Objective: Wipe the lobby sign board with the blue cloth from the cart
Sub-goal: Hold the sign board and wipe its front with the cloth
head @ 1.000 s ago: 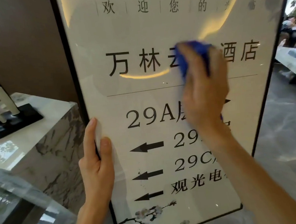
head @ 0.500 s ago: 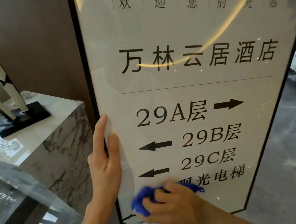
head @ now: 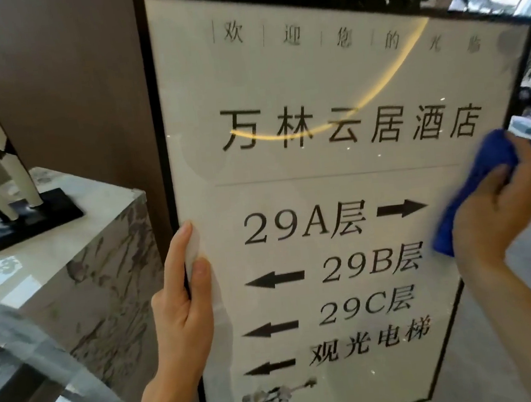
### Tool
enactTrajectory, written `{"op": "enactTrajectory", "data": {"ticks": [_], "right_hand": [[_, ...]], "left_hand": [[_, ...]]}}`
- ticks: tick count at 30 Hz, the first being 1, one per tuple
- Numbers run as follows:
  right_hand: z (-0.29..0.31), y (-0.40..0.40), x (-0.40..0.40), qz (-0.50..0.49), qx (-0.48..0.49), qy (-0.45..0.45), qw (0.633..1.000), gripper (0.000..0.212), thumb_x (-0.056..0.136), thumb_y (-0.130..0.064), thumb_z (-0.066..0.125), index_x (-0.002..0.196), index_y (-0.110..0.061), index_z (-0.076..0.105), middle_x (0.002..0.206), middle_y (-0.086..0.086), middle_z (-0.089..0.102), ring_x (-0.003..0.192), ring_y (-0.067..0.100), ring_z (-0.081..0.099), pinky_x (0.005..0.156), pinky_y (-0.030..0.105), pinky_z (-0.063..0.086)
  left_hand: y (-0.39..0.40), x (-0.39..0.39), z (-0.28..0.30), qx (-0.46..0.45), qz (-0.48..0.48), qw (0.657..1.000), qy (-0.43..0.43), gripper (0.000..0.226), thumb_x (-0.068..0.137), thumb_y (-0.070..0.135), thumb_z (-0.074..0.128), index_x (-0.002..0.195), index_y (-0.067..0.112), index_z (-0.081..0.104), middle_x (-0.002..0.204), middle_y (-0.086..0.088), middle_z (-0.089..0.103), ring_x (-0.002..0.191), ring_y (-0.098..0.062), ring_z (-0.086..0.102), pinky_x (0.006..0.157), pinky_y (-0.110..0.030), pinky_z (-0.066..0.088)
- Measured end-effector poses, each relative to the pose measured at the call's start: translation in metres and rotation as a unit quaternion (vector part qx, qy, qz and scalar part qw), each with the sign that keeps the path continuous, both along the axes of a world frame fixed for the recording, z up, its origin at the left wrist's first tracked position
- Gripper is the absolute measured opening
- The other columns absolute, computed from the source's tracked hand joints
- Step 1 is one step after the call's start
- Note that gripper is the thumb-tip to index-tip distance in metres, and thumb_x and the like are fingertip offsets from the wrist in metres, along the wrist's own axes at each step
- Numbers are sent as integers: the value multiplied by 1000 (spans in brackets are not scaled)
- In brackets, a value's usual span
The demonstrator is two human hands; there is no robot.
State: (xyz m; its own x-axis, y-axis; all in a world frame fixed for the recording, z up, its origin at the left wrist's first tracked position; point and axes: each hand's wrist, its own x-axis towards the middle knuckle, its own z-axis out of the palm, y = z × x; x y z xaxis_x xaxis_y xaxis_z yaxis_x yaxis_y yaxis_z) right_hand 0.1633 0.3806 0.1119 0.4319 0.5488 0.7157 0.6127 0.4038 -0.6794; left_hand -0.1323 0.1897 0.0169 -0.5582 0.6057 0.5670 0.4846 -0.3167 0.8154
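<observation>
The sign board (head: 335, 168) fills most of the view. It is a tall framed panel with a pale glossy face, standing nearly upright and tipped a little so its top leans to the right. Its long axis runs top to bottom, and its printed face points toward the person. Beside its left edge stands a marble bench (head: 77, 251), which carries a dark-based ornament (head: 14, 199).

The left hand (head: 183, 306) grasps the board's left frame edge about halfway down, with the thumb on the face and the fingers going behind the frame (a steadying hold, by the look of it). The right hand (head: 498, 204) is clenched around the bunched blue cloth (head: 470, 187) and presses it against the board's right edge, level with the top arrow and just below the big line of characters. The cloth bundle lies slantwise, its upper end toward the right frame and its lower end hanging down-left.

As to progress, the cloth is in hand and on the board, so fetching it from the cart is done and wiping is under way. How much of the face has been covered cannot be read from the surface. It shows only a curved light reflection and a few small bright specks, with no clear line between cleaned and uncleaned parts. I judge the job mid-course, with at least the right margin being worked now.
</observation>
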Motion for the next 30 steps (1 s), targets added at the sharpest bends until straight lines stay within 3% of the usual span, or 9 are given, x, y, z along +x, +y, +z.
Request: {"op": "enactTrajectory", "data": {"ticks": [2,9,13,15,18,22,26,28,30], "right_hand": [[20,11,-15,-21,35,0,999,41,101,-30,31,138,-34,48,144,5,42,130,9,45,108,31,44],[72,7,-88,-19,141,-87,986,40,102,-22,36,135,-16,57,133,13,52,116,-1,39,93,13,41],[76,-25,-156,16,175,-157,972,41,98,-20,42,135,-16,60,124,16,58,107,14,50,85,24,46],[59,-46,-184,68,188,-237,951,41,97,-14,50,138,-19,56,123,15,59,102,21,51,83,34,48],[9,-84,-204,152,200,-365,897,49,98,-13,55,145,-22,47,125,11,50,93,26,52,80,42,44],[-55,-115,-191,158,235,-479,831,43,102,-24,51,144,-30,48,125,4,46,92,22,50,78,40,42],[-42,-88,-148,102,183,-442,872,34,98,-39,60,128,-52,48,104,-17,53,87,4,50,72,34,40],[-22,-56,-110,47,159,-399,902,27,98,-48,57,125,-45,54,104,-13,59,91,14,56,81,40,44],[8,-22,-70,-38,146,-315,937,34,101,-63,42,115,-41,63,107,-12,63,96,25,58,85,43,47]], "left_hand": [[0,0,0,-13,8,1000,0,37,97,67,34,134,69,32,74,10,64,48,-5,55,39,-11,39],[0,2,-1,-30,34,999,23,40,98,53,37,134,72,31,84,3,64,54,-17,55,42,-13,39],[0,1,-1,-34,38,998,27,42,98,51,38,133,72,31,87,7,63,55,-11,57,44,-8,38],[0,1,0,-38,41,998,28,42,97,52,38,131,74,30,86,10,64,57,-8,58,45,-8,39],[-1,-1,0,-50,55,997,22,41,94,57,37,128,79,28,59,-3,58,58,-13,58,45,-17,39],[0,-2,3,-51,38,998,18,41,94,58,35,130,76,28,63,-1,64,51,-1,61,43,-3,38],[0,-1,5,-50,38,998,18,40,92,58,36,123,82,27,59,10,61,55,4,61,46,1,38],[-1,0,5,-47,39,998,32,42,94,54,36,125,81,26,58,5,61,56,-2,60,45,-1,36],[0,0,5,-50,35,997,42,43,95,53,35,128,79,26,79,13,67,54,-4,58,45,-3,35]]}}
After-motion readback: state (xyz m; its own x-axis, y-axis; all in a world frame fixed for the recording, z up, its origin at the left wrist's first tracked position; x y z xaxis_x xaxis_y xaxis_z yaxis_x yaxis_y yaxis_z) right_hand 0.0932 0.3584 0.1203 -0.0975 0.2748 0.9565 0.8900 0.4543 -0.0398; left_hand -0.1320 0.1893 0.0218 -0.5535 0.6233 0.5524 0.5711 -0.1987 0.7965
